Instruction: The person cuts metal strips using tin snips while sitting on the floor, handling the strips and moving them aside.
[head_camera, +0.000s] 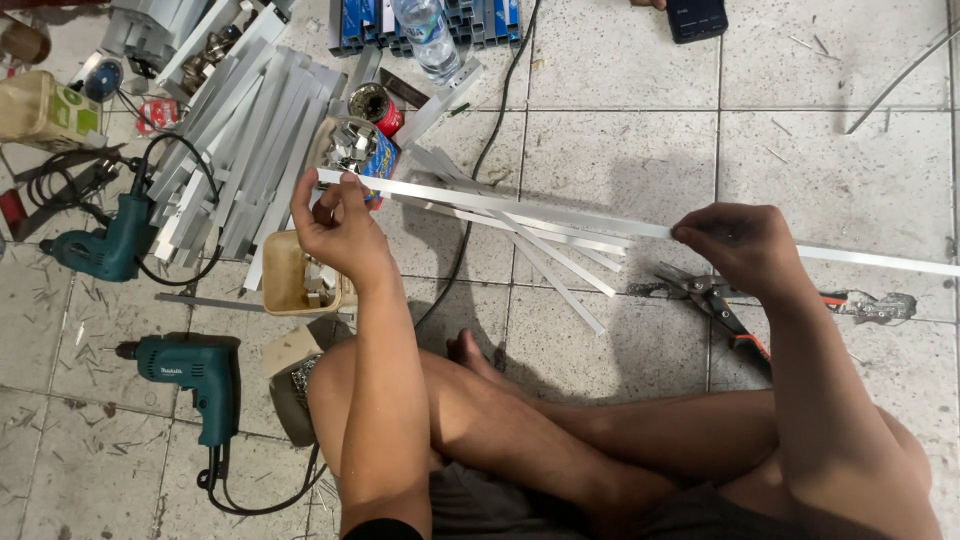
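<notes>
I sit cross-legged on a tiled floor. A long thin aluminium strip (560, 211) runs level in front of me from left to far right. My left hand (338, 226) pinches its left end between thumb and fingers. My right hand (738, 246) grips the same strip further right, fingers closed over it. Under the strip lie several shorter loose metal strips (560, 268) fanned out on the tiles.
Tin snips (715, 300) with orange handles lie by my right hand. Two teal electric drills (195, 378) (108, 248) rest at left. A stack of aluminium profiles (240, 140), a box of small metal brackets (356, 146), a tan tray (285, 275), a water bottle (428, 35) and a black cable (480, 160) crowd the far left.
</notes>
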